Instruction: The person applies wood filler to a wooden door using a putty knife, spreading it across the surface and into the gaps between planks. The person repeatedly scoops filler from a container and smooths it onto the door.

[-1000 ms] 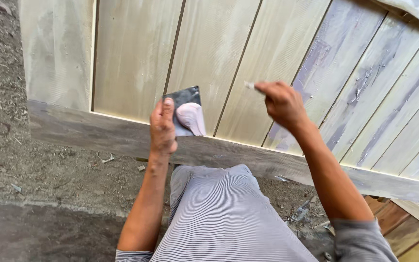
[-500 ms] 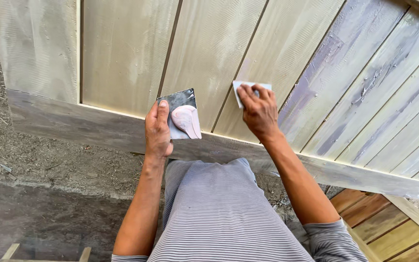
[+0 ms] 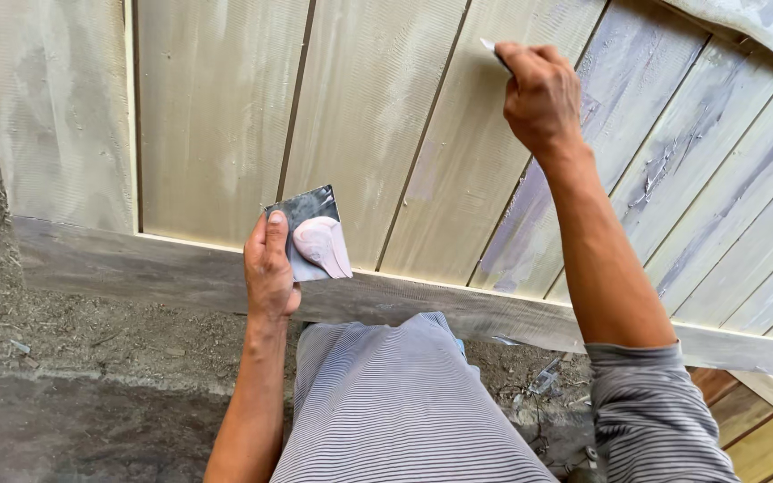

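Head view: the left hand (image 3: pixel 268 268) holds a small dark square plate (image 3: pixel 301 224) by its lower left corner, thumb pressed flat on its face and the other fingers hidden behind it. A lump of pale pink filler (image 3: pixel 321 246) sits on the plate's right half. The plate hangs just in front of the grey bottom rail (image 3: pixel 136 259) of a wooden plank door (image 3: pixel 360 116).

The right hand (image 3: pixel 543 94) is raised high on the planks, well apart from the plate, its fingers pinched tight on a thin pale scraper (image 3: pixel 491 46) of which only a corner shows. That edge meets the wood close to a groove (image 3: pixel 422 152) between two boards. Greyish-purple smears (image 3: pixel 521 233) of spread filler run down the board below the hand and across the boards to the right.

Judged from this, the stroke goes best with the scraper held at a low angle, pressed evenly along the grain, so the filler packs the pores and seams and leaves only a thin film. The plate is best held level so the lump does not slide
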